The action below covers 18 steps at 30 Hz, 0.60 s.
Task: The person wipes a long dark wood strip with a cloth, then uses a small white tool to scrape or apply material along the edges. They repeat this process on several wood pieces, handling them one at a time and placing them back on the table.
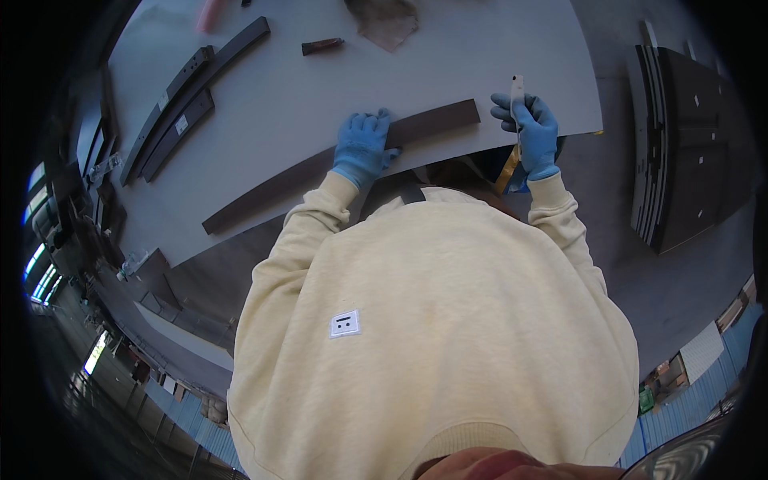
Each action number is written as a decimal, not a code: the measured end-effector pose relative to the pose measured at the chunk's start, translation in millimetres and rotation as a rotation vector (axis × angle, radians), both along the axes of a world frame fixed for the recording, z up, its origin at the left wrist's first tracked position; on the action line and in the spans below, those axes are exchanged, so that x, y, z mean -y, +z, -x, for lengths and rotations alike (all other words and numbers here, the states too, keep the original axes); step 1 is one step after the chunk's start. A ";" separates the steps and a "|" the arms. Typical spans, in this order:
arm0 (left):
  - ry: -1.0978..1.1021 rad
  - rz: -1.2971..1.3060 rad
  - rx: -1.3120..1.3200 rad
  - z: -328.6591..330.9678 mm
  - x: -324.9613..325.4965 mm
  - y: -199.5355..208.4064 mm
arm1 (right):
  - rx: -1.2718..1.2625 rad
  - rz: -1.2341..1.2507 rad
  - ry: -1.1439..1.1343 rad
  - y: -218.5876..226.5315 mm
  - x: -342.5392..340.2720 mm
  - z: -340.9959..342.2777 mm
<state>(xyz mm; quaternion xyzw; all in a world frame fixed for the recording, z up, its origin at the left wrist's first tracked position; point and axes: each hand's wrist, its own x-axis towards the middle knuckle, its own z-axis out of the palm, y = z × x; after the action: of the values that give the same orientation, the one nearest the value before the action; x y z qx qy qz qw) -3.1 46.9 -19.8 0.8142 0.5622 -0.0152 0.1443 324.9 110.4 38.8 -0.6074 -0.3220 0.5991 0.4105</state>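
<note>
A long dark strip [320,170] lies along the near edge of the grey table [336,88]. My left hand [362,146], in a blue glove, presses flat on the strip near its middle. My right hand [531,132], also blue-gloved, is closed around a slim pale tool [518,90] held upright by the strip's right end, at the table's edge. A yellowish strip [509,170] hangs below that hand. My cream sweatshirt fills the lower part of the view and hides what is under it.
Several dark curved strips [188,92] lie at the table's far left. A small brown piece [322,46] and a crumpled brownish rag [386,21] lie at the far side. A stack of dark panels [688,144] stands on the floor to the right.
</note>
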 end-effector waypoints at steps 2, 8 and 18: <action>-0.014 0.013 0.055 5.4 -3.5 12.4 | 0.005 0.035 -0.024 -18.7 -3.8 -5.0; -0.007 -0.090 0.225 21.3 2.9 73.1 | -0.675 0.156 0.020 -46.2 -5.7 19.9; 0.467 -0.517 0.235 15.6 53.9 116.1 | -1.485 0.349 0.065 -13.9 2.2 86.6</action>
<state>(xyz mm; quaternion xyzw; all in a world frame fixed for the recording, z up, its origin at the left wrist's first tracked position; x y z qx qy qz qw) -18.7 -7.1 96.3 0.6697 0.6977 0.2544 -0.0029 238.2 108.2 24.9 -0.0914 0.1201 0.9043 0.3993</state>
